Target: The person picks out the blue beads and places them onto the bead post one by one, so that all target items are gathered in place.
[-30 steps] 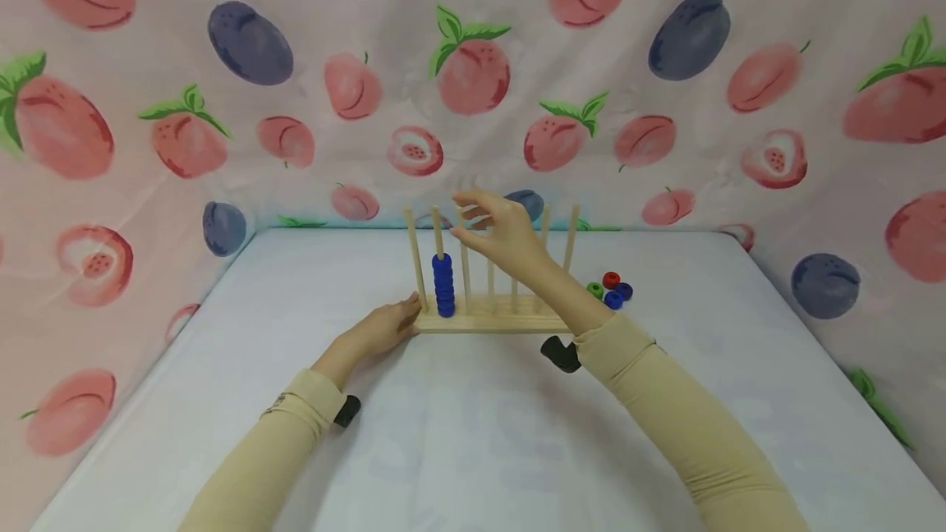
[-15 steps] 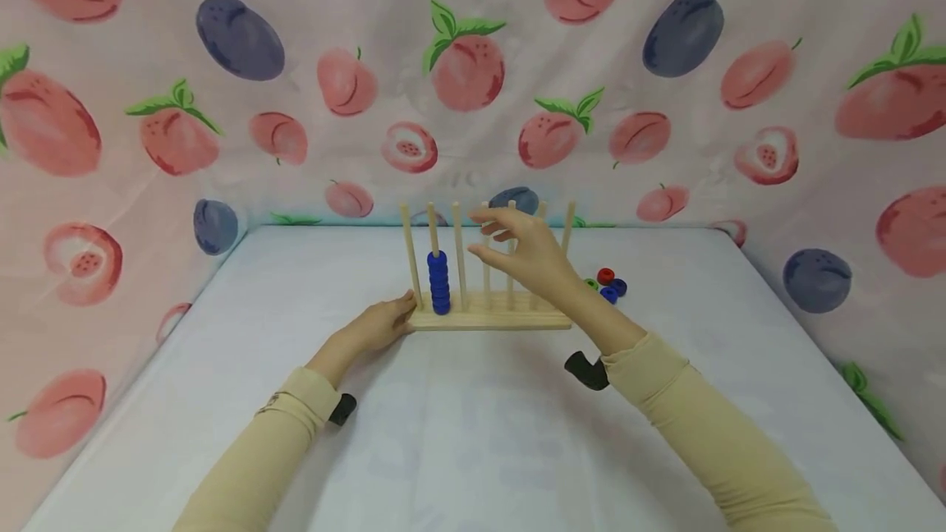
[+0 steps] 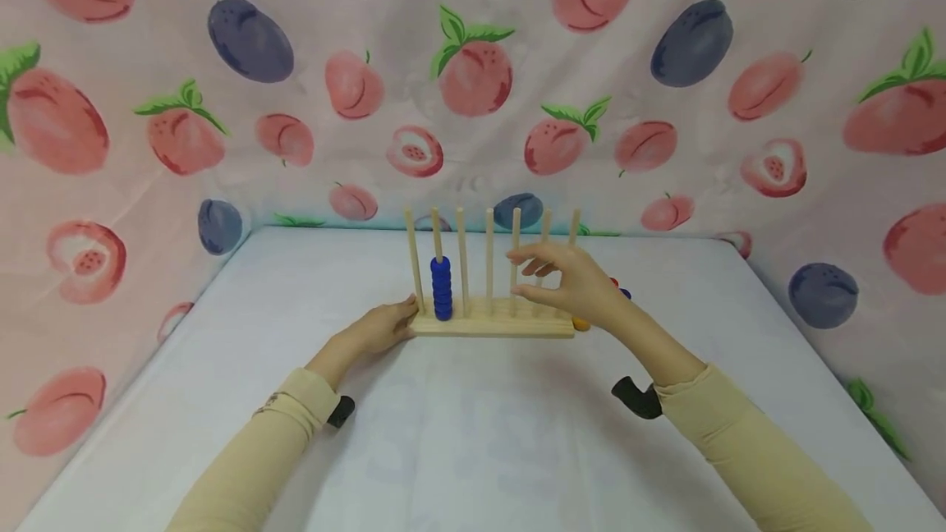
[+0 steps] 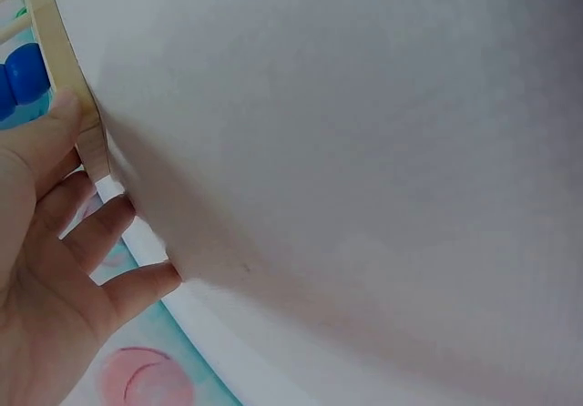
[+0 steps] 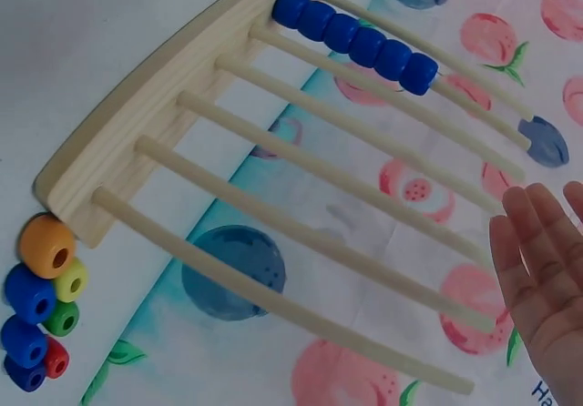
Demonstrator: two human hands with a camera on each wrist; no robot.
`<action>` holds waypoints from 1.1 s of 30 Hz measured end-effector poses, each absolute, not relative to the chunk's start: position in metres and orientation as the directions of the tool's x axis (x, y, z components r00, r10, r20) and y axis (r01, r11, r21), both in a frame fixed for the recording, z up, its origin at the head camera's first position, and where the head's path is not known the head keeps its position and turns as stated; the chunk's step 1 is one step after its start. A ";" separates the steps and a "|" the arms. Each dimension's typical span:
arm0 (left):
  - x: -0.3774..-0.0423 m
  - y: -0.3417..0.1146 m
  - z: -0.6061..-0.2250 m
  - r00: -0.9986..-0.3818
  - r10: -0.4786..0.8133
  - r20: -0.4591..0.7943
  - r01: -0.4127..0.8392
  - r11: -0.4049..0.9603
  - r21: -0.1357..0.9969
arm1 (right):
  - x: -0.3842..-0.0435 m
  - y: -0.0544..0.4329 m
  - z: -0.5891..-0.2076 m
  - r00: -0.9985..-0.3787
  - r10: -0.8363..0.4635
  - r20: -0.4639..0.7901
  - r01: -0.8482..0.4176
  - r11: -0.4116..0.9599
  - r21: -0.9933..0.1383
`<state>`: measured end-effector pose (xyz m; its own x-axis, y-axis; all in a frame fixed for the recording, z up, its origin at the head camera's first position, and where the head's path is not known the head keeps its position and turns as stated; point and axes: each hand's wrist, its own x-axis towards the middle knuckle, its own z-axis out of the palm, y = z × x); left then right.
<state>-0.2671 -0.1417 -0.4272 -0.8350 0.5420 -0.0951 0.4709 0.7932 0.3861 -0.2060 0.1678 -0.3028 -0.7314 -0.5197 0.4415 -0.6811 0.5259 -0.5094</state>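
A wooden peg stand (image 3: 491, 328) with several upright pegs stands on the table. A stack of blue beads (image 3: 441, 290) sits on its second peg from the left; in the head view the other pegs show no beads. My left hand (image 3: 380, 328) holds the stand's left end, thumb on the base (image 4: 68, 55) and forefinger behind it in the left wrist view. My right hand (image 3: 572, 277) hovers in front of the right-hand pegs. Its thumb and fingers are apart, and nothing is between them.
Loose beads lie beside the stand's right end: an orange bead (image 5: 47, 245), a yellow bead (image 5: 70, 279), a green bead (image 5: 62, 319), a red bead (image 5: 56, 358) and several blue ones (image 5: 29, 292). A fruit-print cloth (image 3: 473, 138) hangs behind the white table (image 3: 473, 433).
My right hand has moved right and down, from near the third peg's top to the right-hand pegs, now covering some loose beads. My left hand stays at the stand's left end.
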 end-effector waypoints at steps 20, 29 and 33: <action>-0.262 -0.139 -0.435 -0.827 0.558 -0.069 0.497 0.783 0.373 | -0.203 0.222 -0.341 -0.739 -0.526 0.420 -0.672 0.541 -0.506; -0.263 -0.142 -0.432 -0.840 0.540 -0.051 0.488 0.793 0.364 | -0.213 0.247 -0.352 -0.784 -0.495 0.374 -0.619 0.592 -0.516; -0.263 -0.142 -0.432 -0.837 0.545 -0.052 0.491 0.790 0.367 | -0.216 0.259 -0.354 -0.801 -0.486 0.350 -0.598 0.621 -0.506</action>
<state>-0.2626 -0.1417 -0.4320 -0.8369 0.5448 -0.0522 0.4914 0.7899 0.3668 -0.2157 0.2590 -0.3544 -0.8009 -0.4860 0.3498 -0.5981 0.6212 -0.5063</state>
